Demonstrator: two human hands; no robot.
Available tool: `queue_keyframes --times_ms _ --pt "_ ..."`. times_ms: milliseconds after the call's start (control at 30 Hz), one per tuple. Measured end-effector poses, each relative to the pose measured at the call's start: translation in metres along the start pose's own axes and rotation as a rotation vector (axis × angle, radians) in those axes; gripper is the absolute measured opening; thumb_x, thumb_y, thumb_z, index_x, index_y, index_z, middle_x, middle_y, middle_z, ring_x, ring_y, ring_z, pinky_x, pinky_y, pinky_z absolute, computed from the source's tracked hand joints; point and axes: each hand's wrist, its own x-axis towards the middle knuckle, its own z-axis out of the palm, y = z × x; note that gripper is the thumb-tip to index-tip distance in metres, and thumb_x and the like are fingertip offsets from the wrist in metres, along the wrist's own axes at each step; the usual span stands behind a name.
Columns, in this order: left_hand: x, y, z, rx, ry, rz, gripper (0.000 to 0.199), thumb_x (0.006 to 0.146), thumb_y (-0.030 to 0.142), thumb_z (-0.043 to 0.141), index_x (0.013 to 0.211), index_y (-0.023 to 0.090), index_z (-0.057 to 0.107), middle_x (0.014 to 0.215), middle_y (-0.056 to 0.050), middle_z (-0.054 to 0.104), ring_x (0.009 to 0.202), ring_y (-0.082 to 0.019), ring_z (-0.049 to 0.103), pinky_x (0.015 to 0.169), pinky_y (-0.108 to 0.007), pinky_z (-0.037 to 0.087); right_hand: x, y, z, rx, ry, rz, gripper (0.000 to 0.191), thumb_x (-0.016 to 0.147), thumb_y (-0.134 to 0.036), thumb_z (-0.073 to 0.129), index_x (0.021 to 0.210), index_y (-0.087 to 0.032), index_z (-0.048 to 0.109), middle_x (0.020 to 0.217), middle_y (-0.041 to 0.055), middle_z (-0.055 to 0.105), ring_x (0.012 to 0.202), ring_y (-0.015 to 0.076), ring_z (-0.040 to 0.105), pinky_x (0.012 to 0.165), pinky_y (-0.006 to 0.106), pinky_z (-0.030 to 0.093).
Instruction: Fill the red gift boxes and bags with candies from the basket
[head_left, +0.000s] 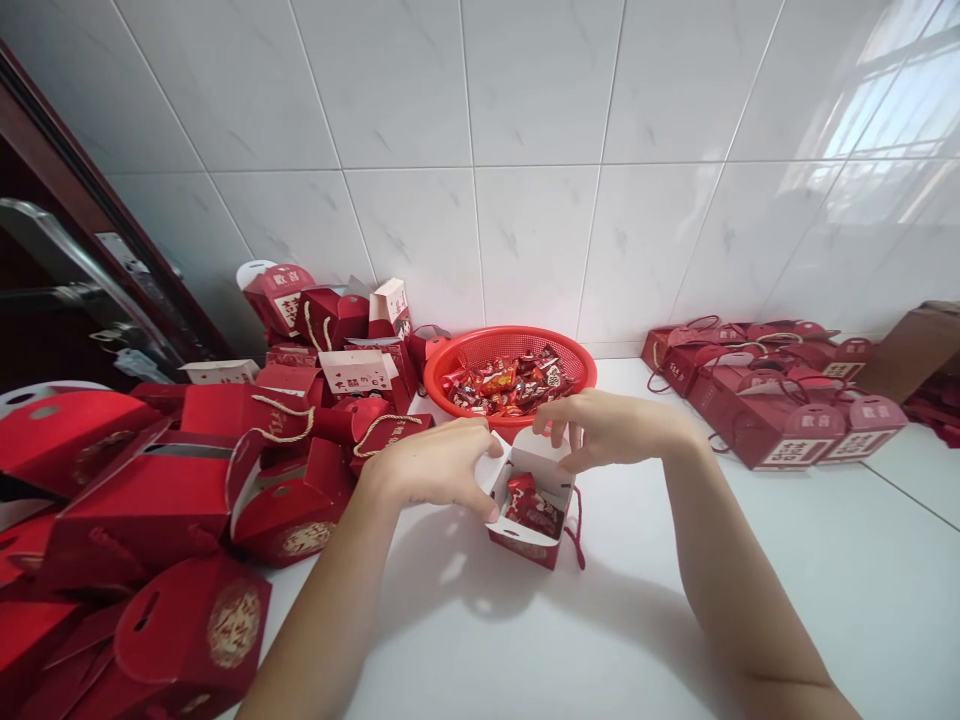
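Observation:
A small red gift box (pixel 523 546) with a white inside stands upright on the white tabletop, its top flaps raised. Wrapped candies (pixel 534 505) lie inside, and a dark red cord handle (pixel 576 535) hangs at its right side. My left hand (pixel 442 465) grips the box's left side, thumb towards the near corner and fingers at the far flap. At the far right flap, my right hand (pixel 607 428) has its fingers curled and its thumb against the card; the fingertips are partly hidden. Just behind the box is a red plastic basket (pixel 581 352) of wrapped candies (pixel 510 380).
Many red gift boxes (pixel 150 480) are heaped on the left, reaching back to the tiled wall (pixel 536 230). Closed boxes with cord handles (pixel 757 410) stand in rows at the right, beside a brown carton (pixel 907 350). A door handle (pixel 67 260) shows at far left.

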Motion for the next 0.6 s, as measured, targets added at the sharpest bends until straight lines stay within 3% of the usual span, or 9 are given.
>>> queue_keyframes --times_ms 167,300,400,500,600 --pt "-0.001 0.001 -0.001 -0.007 0.002 0.016 0.068 0.059 0.05 0.081 0.121 0.024 0.07 0.113 -0.007 0.068 0.103 -0.031 0.062 0.076 -0.029 0.046 -0.008 0.006 0.001 0.044 0.005 -0.082 0.025 0.073 -0.024 0.075 0.098 -0.022 0.07 0.089 0.0046 0.072 0.073 0.0184 0.065 0.054 0.025 0.044" --pt "-0.001 0.004 -0.002 0.02 -0.029 0.05 0.06 0.064 0.046 0.079 0.119 0.024 0.07 0.113 -0.007 0.066 0.108 -0.03 0.06 0.076 -0.028 0.045 -0.01 0.01 0.016 -0.009 0.081 -0.096 0.027 0.079 -0.024 0.071 0.106 -0.021 0.067 0.099 0.0066 0.072 0.079 0.0196 0.065 0.063 0.029 0.047" --pt "-0.002 0.008 -0.002 0.012 -0.049 0.106 0.059 0.066 0.045 0.077 0.122 0.025 0.068 0.116 -0.006 0.065 0.11 -0.029 0.059 0.077 -0.028 0.045 -0.011 0.014 0.036 -0.034 0.204 -0.105 0.039 0.081 -0.023 0.069 0.119 -0.023 0.062 0.114 0.0086 0.068 0.084 0.0207 0.064 0.069 0.032 0.049" --pt "-0.002 0.012 -0.001 -0.032 -0.035 0.161 0.072 0.067 0.042 0.077 0.136 0.028 0.06 0.123 -0.006 0.064 0.114 -0.029 0.058 0.08 -0.028 0.046 -0.015 0.02 0.057 0.011 0.327 -0.109 0.057 0.08 -0.025 0.072 0.134 -0.028 0.052 0.13 0.0097 0.061 0.085 0.0204 0.062 0.072 0.035 0.051" --pt "-0.001 0.014 0.002 -0.126 -0.04 0.242 0.073 0.071 0.037 0.073 0.141 0.03 0.055 0.133 -0.005 0.064 0.117 -0.029 0.059 0.084 -0.028 0.046 -0.018 0.029 0.074 0.085 0.406 -0.073 0.062 0.082 -0.031 0.072 0.138 -0.029 0.045 0.135 0.0106 0.059 0.079 0.0192 0.062 0.074 0.037 0.052"
